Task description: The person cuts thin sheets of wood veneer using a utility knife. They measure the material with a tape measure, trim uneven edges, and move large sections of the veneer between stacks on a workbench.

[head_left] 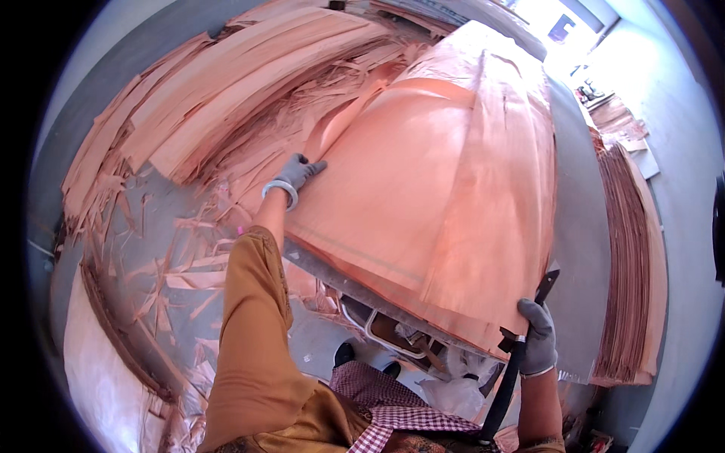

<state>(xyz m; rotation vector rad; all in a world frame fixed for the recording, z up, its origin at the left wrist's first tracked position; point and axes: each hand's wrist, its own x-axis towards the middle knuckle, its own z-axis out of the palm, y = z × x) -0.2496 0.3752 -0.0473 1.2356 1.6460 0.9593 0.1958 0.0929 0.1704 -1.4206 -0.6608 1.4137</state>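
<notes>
A broad, thin sheet of pinkish-orange wood veneer (445, 189) lies flat on a grey table, its grain running lengthwise, its far-left edge curling up, apparently atop further sheets.

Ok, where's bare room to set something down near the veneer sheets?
Free: the grey table strip between the veneer sheet and the right-hand stack. Crowded: floor scraps left of the left hand; the right hand holds a dark tool.

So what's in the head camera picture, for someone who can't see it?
A person's gloved left hand presses on the edge of a big thin veneer sheet lying on a grey table. Their gloved right hand grips a dark-handled tool at the near corner; veneer scraps litter the floor.
</notes>
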